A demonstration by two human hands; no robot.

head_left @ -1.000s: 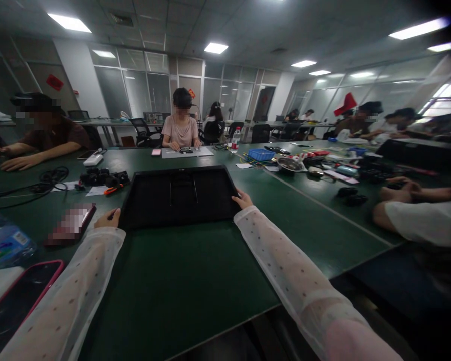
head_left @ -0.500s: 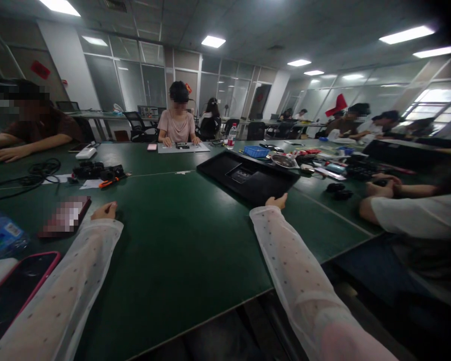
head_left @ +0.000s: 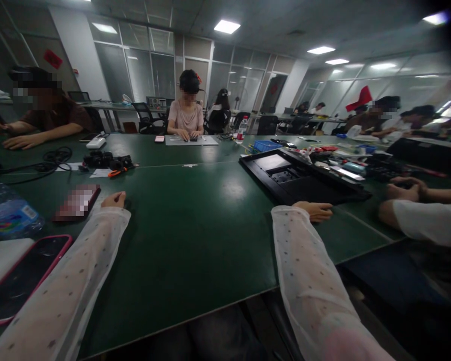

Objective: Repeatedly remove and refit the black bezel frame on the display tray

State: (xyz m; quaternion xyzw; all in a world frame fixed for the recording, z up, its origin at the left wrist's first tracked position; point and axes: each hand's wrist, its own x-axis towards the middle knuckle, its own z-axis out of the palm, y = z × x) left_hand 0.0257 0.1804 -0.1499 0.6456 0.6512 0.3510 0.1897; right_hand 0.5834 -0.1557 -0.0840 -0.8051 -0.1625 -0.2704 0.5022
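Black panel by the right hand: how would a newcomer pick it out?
Find the green table, then look right of centre, just beyond the person's right hand. The black panel there is broad and rectangular, with a raised rim and recessed face, far larger than the blue basket behind it.

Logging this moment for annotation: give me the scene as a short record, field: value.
Left hand: fingers curled, beside a dark red flat rectangular object; whether it holds anything is unclear
Right hand: at the near edge of a black rectangular tray-like panel; grip unclear
Surface: smooth green tabletop
Near left: pink-rimmed black phone, clear plastic bottle with blue label
Beyond panel: blue plastic basket
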